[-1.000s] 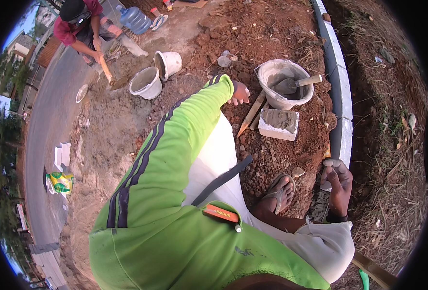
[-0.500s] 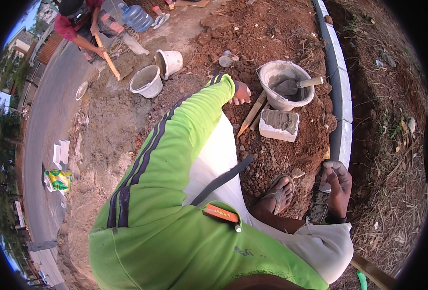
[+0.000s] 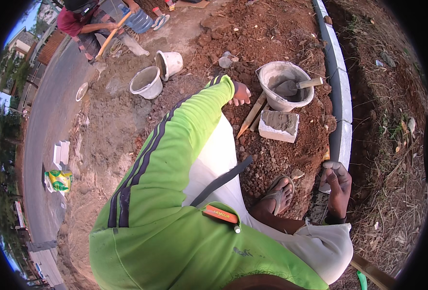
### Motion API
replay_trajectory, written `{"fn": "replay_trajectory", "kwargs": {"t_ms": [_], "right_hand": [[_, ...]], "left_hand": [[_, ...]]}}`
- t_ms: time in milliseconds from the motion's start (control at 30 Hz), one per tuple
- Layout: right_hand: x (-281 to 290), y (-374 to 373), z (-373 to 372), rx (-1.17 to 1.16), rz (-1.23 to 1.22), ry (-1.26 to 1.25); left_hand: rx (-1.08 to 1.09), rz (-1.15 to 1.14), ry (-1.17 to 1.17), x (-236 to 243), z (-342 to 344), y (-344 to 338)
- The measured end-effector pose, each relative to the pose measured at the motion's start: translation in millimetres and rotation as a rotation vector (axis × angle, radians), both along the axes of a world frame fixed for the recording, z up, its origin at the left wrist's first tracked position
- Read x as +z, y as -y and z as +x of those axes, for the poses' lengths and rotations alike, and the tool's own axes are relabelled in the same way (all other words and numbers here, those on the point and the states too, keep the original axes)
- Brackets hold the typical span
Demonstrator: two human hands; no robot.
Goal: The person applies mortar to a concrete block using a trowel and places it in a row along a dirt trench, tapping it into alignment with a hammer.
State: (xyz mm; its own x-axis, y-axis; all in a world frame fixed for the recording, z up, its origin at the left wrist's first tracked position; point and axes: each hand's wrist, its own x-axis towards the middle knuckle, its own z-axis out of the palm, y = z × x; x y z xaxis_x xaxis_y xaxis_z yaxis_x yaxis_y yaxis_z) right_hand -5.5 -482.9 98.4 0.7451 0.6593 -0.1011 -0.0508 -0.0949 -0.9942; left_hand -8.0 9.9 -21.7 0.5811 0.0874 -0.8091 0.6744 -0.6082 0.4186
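Observation:
My left hand (image 3: 241, 93) reaches out past my white-clad knee at the end of a green sleeve. Its fingers are curled, and whatever they may hold is hidden. Near it lie pointed wooden stakes (image 3: 252, 115), a mortar bucket (image 3: 273, 100) and a white block (image 3: 277, 134) topped with grey mortar. A trowel (image 3: 310, 82) rests in the bucket, handle over the rim. Beside the kerb's near end, my right hand (image 3: 338, 186) is raised above my other knee, fingers bent toward the thumb. Anything between them is too small to make out.
Pale kerb blocks (image 3: 340, 96) run along a trench on the right. Two buckets (image 3: 146, 83) (image 3: 170, 65) stand left of the soil heap. A co-worker (image 3: 86, 24) holds a wooden-handled tool (image 3: 112, 36) by a blue water jug (image 3: 139, 20). A road lies far left.
The co-worker's wooden-handled tool has swung left and up, its lower end now nearer the road. Both my hands have stayed where they were.

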Motion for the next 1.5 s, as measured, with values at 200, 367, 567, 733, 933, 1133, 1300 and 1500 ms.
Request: {"fn": "replay_trajectory", "kwargs": {"t_ms": [200,367,567,733,933,1133,1300,1500], "right_hand": [[0.3,-0.9,-0.8,-0.005,0.002,-0.002],[0.1,-0.4,-0.8,-0.010,0.004,0.001],[0.8,-1.1,-1.4,-0.020,-0.011,-0.001],[0.1,-0.5,-1.0,-0.012,-0.001,0.006],[1.2,-0.2,-1.6,-0.009,-0.001,-0.013],[3.1,0.0,-1.7,-0.003,0.002,0.008],[2.3,0.2,-2.4,-0.003,-0.002,0.011],[3.2,2.2,-2.0,-0.004,-0.001,0.018]], "left_hand": [[0.006,-0.011,-0.010,-2.3,-0.3,-1.7],[0.006,-0.016,-0.007,-0.8,-0.6,-1.6],[-0.006,-0.018,-0.009,-0.1,-0.5,-2.3],[-0.008,-0.009,-0.007,-0.2,-0.2,-0.6],[-0.020,-0.015,-0.007,2.3,-0.8,-0.4],[-0.017,-0.012,-0.002,3.2,-0.7,-0.2],[-0.017,0.000,-0.001,-1.2,-1.2,-0.9],[0.001,-0.006,0.013,-1.8,0.6,-1.5]]}}
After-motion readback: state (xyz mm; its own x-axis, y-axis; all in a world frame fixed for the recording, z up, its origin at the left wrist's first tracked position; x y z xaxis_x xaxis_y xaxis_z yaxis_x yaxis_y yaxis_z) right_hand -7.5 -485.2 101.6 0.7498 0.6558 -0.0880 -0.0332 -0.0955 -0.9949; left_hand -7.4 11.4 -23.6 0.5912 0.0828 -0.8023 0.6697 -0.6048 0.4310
